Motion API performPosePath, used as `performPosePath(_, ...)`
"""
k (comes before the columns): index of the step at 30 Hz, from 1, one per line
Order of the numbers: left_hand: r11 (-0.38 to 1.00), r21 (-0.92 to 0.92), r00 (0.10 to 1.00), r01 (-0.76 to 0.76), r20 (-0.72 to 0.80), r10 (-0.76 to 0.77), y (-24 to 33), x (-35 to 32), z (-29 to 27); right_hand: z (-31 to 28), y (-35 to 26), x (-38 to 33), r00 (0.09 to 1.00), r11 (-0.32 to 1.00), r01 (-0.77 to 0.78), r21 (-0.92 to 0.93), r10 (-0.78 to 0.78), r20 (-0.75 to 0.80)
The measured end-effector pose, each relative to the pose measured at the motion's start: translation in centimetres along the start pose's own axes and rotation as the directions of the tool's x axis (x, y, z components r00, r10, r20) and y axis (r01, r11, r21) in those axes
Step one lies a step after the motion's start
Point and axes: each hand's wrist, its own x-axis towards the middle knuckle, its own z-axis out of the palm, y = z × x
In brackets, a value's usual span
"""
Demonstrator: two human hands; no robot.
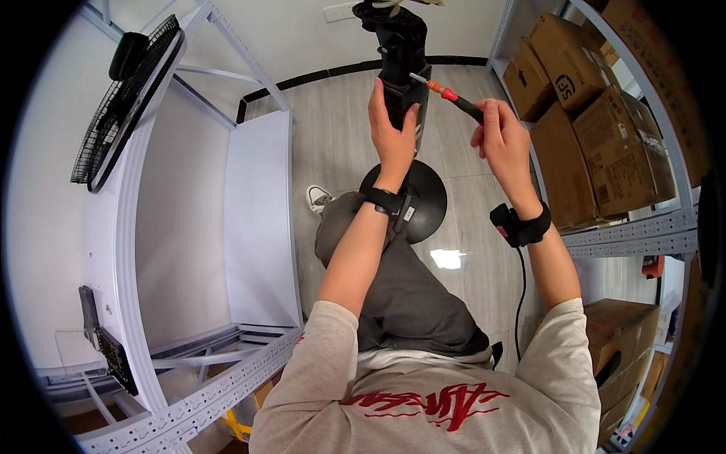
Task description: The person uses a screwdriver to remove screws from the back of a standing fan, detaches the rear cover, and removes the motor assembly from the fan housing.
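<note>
In front of me stands a black pedestal fan body (403, 57) without its grille, with a few pale wires at its top. Its round black base (431, 198) rests on the floor. My left hand (393, 136) grips the lower part of the black housing, thumb on one side and fingers on the other. To the right, my right hand (505, 138) is closed around the dark handle of a screwdriver (451, 96) with red and orange bands. The screwdriver slants up to the left, its metal tip at the housing; whether it sits in a screw is too small to tell.
On the left, a black fan grille (106, 129) leans on a white shelf (261, 219); dark small parts (113, 352) lie nearer. Cardboard boxes (590, 144) fill the right-hand rack (635, 244). A black cable (522, 303) hangs from my right wristband. Behind the fan is a white wall.
</note>
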Motion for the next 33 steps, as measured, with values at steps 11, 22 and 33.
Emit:
performPosePath(11,1.0,-0.013,1.0,0.021,0.012,-0.021,-0.1,0.0,-0.1,-0.7,0.0,0.3,0.922,0.919,0.365,-0.147,-0.379,-0.083)
performPosePath(22,1.0,-0.017,1.0,0.012,0.01,-0.012,-0.4,0.0,-0.2,-0.9,-0.5,-0.2,0.996,0.991,-0.021,-0.129,0.032,0.087)
performPosePath(33,1.0,0.012,1.0,-0.009,-0.005,0.009,-0.4,0.0,-0.2,-0.6,-0.7,-0.2,0.996,0.996,-0.082,0.023,0.081,0.037)
